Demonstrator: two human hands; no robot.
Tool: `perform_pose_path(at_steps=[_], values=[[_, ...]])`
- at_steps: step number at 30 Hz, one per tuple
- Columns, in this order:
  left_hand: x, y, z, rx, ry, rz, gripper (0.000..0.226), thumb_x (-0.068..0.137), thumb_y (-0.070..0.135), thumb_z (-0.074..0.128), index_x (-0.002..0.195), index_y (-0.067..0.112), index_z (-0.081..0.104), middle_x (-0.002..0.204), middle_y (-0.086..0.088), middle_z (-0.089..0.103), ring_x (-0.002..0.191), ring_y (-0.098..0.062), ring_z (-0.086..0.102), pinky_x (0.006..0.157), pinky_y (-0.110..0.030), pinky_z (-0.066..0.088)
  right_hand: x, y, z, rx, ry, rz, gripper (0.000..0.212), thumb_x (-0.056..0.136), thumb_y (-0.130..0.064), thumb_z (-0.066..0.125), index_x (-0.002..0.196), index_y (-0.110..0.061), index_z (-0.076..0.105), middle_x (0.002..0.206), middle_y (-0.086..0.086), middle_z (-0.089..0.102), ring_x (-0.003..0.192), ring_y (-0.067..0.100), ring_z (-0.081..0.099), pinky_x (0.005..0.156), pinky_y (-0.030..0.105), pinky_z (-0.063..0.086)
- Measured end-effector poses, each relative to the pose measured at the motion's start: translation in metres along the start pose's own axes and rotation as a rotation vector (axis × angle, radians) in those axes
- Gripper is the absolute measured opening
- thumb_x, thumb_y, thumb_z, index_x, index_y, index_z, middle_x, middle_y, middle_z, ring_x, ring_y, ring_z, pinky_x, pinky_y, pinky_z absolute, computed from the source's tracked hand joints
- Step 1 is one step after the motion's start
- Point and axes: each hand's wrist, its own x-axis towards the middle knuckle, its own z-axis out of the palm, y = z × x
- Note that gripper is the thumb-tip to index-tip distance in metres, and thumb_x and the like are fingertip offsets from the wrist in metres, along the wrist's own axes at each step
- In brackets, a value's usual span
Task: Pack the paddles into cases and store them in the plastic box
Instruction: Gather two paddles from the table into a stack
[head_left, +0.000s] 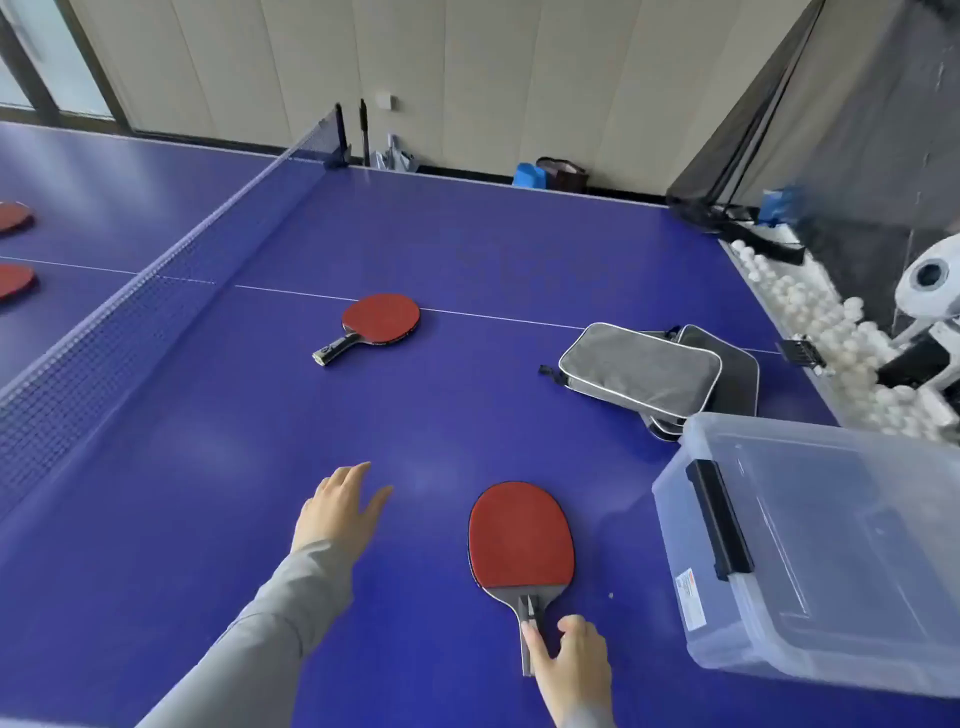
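A red paddle (521, 535) lies flat on the blue table (208, 467) near the front, handle toward me. My right hand (571, 667) grips that handle between thumb and fingers. My left hand (337, 506) hovers open over the table to the left, fingers spread, holding nothing. A second red paddle (381, 320) with a black handle lies farther out by the white centre line. Grey cases (641, 369) with white piping are stacked at the right, a darker case (737, 369) beneath. The clear plastic box (810, 551) with a black latch stands at the right front.
The net (156, 275) crosses the table on the left; two more red paddles (13, 215) lie beyond it at the far left edge. Several white balls (821, 322) fill a tray along the right edge, next to a white ball machine (930, 291) and black netting.
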Motion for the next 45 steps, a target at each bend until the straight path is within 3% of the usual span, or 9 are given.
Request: perform_pose_path(at_steps=[5, 13, 23, 26, 32, 38, 42, 45], values=[[0.042, -0.026, 0.008, -0.004, -0.067, -0.061, 0.054, 0.093, 0.046, 0.048, 0.14, 0.019, 0.042, 0.141, 0.0, 0.046, 0.129, -0.022, 0.043, 0.098, -0.039, 0.042, -0.003, -0.017, 0.029, -0.019, 0.061, 0.112, 0.058, 0.078, -0.059, 0.062, 0.112, -0.013, 0.051, 0.108, 0.0, 0.054, 0.107, 0.021, 0.05, 0.082, 0.033, 0.042], [0.085, -0.061, 0.008, 0.007, -0.121, -0.053, 0.052, 0.093, 0.04, 0.052, 0.136, 0.013, 0.046, 0.137, -0.006, 0.049, 0.124, -0.027, 0.047, 0.094, -0.041, 0.044, 0.001, -0.025, 0.044, 0.169, 0.158, 0.247, 0.044, 0.078, -0.029, 0.074, 0.106, -0.001, 0.056, 0.105, 0.014, 0.057, 0.102, 0.032, 0.05, 0.084, 0.04, 0.042], [0.173, -0.11, -0.011, 0.058, -0.148, 0.03, 0.057, 0.09, 0.031, 0.059, 0.139, 0.007, 0.042, 0.141, -0.015, 0.042, 0.129, -0.034, 0.039, 0.102, -0.048, 0.036, -0.003, -0.036, 0.047, 0.264, 0.26, 0.34, 0.033, 0.078, -0.017, 0.074, 0.095, 0.004, 0.057, 0.095, 0.017, 0.056, 0.095, 0.033, 0.047, 0.083, 0.037, 0.038], [0.21, -0.119, -0.016, 0.069, -0.135, 0.081, 0.062, 0.09, 0.03, 0.061, 0.141, 0.006, 0.036, 0.144, -0.014, 0.037, 0.132, -0.033, 0.034, 0.105, -0.048, 0.03, -0.009, -0.047, 0.05, 0.327, 0.322, 0.366, 0.03, 0.081, -0.016, 0.071, 0.098, 0.001, 0.052, 0.096, 0.009, 0.049, 0.091, 0.031, 0.05, 0.078, 0.039, 0.043], [0.281, -0.12, -0.014, 0.101, -0.141, 0.077, 0.073, 0.087, 0.035, 0.063, 0.144, 0.007, 0.028, 0.145, -0.017, 0.033, 0.133, -0.036, 0.03, 0.104, -0.051, 0.028, -0.017, -0.085, 0.067, 0.4, 0.407, 0.456, 0.024, 0.087, -0.028, 0.063, 0.09, -0.019, 0.041, 0.083, -0.006, 0.048, 0.068, 0.019, 0.051, 0.063, 0.03, 0.037], [0.342, -0.116, -0.004, 0.116, -0.132, 0.048, 0.071, 0.084, 0.038, 0.066, 0.139, 0.006, 0.034, 0.14, -0.02, 0.037, 0.13, -0.038, 0.033, 0.103, -0.053, 0.029, 0.01, -0.129, 0.072, 0.503, 0.52, 0.461, 0.024, 0.087, -0.028, 0.063, 0.091, -0.016, 0.043, 0.079, -0.011, 0.046, 0.068, 0.006, 0.05, 0.061, 0.028, 0.035], [0.374, -0.112, 0.006, 0.142, -0.123, 0.063, 0.062, 0.084, 0.038, 0.065, 0.13, 0.003, 0.044, 0.132, -0.023, 0.042, 0.126, -0.04, 0.035, 0.099, -0.055, 0.033, 0.033, -0.15, 0.074, 0.548, 0.576, 0.443, 0.023, 0.087, -0.028, 0.063, 0.09, -0.016, 0.044, 0.078, -0.011, 0.045, 0.067, 0.002, 0.05, 0.054, 0.012, 0.035], [0.39, -0.109, 0.011, 0.15, -0.113, 0.08, 0.054, 0.083, 0.033, 0.067, 0.122, 0.0, 0.049, 0.128, -0.026, 0.044, 0.123, -0.041, 0.037, 0.098, -0.055, 0.036, 0.044, -0.158, 0.076, 0.58, 0.603, 0.437, 0.023, 0.087, -0.027, 0.063, 0.09, -0.018, 0.043, 0.079, -0.011, 0.045, 0.072, -0.007, 0.05, 0.058, 0.004, 0.038]])
